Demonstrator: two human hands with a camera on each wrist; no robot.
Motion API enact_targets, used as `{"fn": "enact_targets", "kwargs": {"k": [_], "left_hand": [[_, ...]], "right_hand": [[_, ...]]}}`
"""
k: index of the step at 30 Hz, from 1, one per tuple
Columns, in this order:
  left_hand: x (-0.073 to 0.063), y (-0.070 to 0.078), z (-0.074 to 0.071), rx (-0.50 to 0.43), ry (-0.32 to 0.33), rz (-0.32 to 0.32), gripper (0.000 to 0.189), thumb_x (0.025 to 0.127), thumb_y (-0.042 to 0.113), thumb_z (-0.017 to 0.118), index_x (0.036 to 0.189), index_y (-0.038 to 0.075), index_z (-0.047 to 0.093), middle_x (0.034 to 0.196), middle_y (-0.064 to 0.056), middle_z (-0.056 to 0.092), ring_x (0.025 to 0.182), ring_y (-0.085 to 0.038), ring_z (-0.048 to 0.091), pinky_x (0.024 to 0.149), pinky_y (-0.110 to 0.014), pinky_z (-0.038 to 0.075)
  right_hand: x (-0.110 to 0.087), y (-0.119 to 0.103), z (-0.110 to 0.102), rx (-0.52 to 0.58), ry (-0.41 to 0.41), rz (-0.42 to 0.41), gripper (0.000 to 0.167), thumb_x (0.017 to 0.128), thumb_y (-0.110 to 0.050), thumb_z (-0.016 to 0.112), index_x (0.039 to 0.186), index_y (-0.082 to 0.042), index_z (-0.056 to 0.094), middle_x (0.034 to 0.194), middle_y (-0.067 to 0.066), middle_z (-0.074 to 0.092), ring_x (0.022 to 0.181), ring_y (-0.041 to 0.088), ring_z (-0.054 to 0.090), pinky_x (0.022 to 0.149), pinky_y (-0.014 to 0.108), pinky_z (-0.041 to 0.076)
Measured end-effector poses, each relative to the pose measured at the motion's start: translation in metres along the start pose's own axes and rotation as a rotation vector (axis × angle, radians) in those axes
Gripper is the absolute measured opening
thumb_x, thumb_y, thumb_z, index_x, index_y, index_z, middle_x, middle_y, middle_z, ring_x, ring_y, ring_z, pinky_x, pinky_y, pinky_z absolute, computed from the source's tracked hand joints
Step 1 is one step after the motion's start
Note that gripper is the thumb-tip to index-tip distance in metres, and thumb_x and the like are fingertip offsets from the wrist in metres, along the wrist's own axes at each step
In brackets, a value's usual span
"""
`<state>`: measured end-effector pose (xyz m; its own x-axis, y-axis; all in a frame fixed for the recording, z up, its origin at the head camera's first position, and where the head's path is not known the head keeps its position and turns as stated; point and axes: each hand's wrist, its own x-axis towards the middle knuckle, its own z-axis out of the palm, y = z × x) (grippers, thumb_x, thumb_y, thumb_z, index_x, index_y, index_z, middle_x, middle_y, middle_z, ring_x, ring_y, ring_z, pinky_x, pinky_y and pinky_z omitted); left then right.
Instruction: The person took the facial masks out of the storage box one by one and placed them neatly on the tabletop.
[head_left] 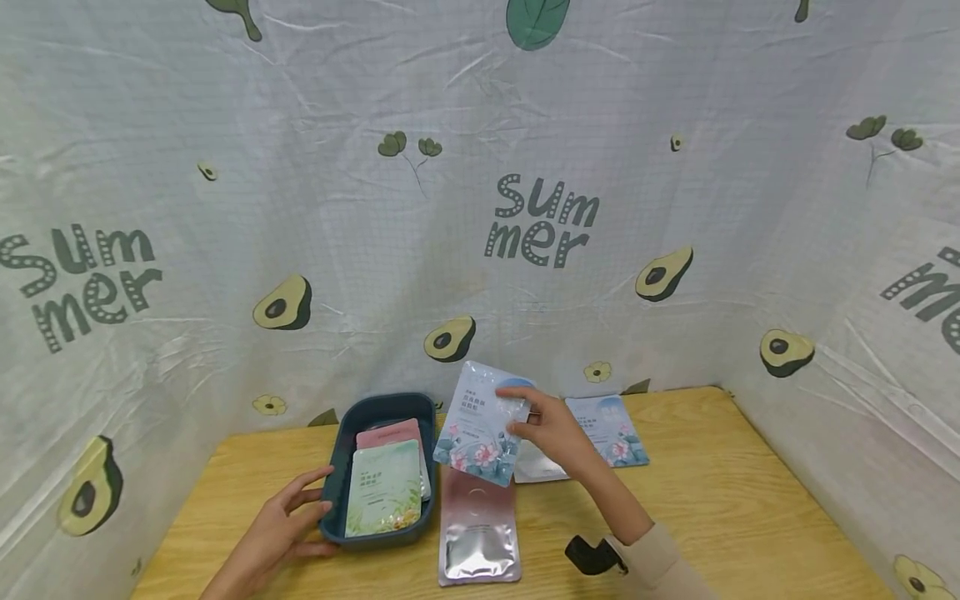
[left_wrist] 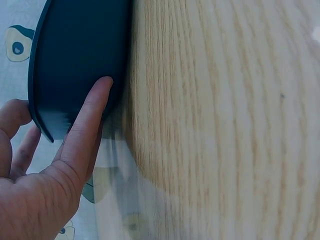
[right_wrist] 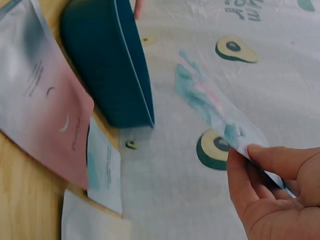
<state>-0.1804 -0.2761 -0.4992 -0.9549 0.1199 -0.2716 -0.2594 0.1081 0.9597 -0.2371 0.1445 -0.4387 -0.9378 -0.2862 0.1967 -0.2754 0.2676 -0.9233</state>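
My right hand (head_left: 551, 425) pinches a pale blue sheet mask packet (head_left: 472, 417) with pink lotus flowers, between thumb and fingers. It is held up tilted, above the table and just right of a dark teal bin (head_left: 390, 542). In the right wrist view that packet (right_wrist: 210, 100) is seen nearly edge-on. My left hand (head_left: 281, 525) touches the bin's left near corner. In the left wrist view one long digit of the left hand (left_wrist: 50, 180) lies straight along the outer wall, while another fingertip meets the rim. Inside the bin a green packet (head_left: 382, 492) overlaps a pink one (head_left: 390, 433).
A pink and silver packet (head_left: 478, 533) lies right of the bin. Farther right are a whitish packet (head_left: 536, 468), partly behind my right hand, and another blue lotus packet (head_left: 611, 429). A printed curtain (head_left: 337, 233) hangs behind the wooden table (head_left: 735, 492).
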Motion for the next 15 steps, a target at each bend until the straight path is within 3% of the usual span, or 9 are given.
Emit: {"fn": "enact_targets", "kwargs": {"k": [5, 9, 11, 15], "left_hand": [[0.000, -0.002, 0.000, -0.001, 0.007, -0.001, 0.066, 0.101, 0.010, 0.063, 0.158, 0.007, 0.030, 0.144, -0.035, 0.037, 0.104, -0.033, 0.064, 0.079, -0.059, 0.059], [0.001, -0.004, 0.000, -0.003, 0.011, -0.009, 0.066, 0.101, 0.011, 0.064, 0.157, 0.008, 0.031, 0.143, -0.033, 0.038, 0.104, -0.032, 0.063, 0.079, -0.059, 0.059], [0.000, -0.004, 0.000, -0.004, 0.005, -0.006, 0.066, 0.101, 0.011, 0.065, 0.158, 0.007, 0.031, 0.143, -0.033, 0.038, 0.104, -0.031, 0.063, 0.079, -0.059, 0.059], [0.000, -0.003, -0.001, -0.014, -0.022, 0.008, 0.067, 0.101, 0.012, 0.064, 0.158, 0.007, 0.029, 0.142, -0.033, 0.038, 0.105, -0.032, 0.063, 0.080, -0.060, 0.059]], "right_hand": [[-0.012, 0.011, -0.013, 0.003, 0.007, 0.008, 0.046, 0.094, -0.017, 0.075, 0.139, -0.024, 0.063, 0.095, 0.005, 0.060, 0.061, 0.010, 0.042, 0.058, 0.024, 0.044], [-0.024, 0.025, -0.022, 0.006, -0.007, 0.028, 0.047, 0.094, -0.023, 0.074, 0.140, -0.024, 0.062, 0.120, 0.007, 0.065, 0.077, 0.013, 0.058, 0.072, 0.029, 0.056], [-0.030, 0.031, -0.026, 0.016, -0.010, 0.037, 0.048, 0.094, -0.024, 0.074, 0.140, -0.023, 0.062, 0.140, 0.006, 0.059, 0.087, 0.016, 0.063, 0.080, 0.034, 0.059], [-0.043, 0.040, -0.037, 0.016, -0.009, 0.063, 0.049, 0.094, -0.026, 0.074, 0.141, -0.021, 0.061, 0.147, 0.008, 0.056, 0.091, 0.018, 0.065, 0.082, 0.035, 0.059]]}}
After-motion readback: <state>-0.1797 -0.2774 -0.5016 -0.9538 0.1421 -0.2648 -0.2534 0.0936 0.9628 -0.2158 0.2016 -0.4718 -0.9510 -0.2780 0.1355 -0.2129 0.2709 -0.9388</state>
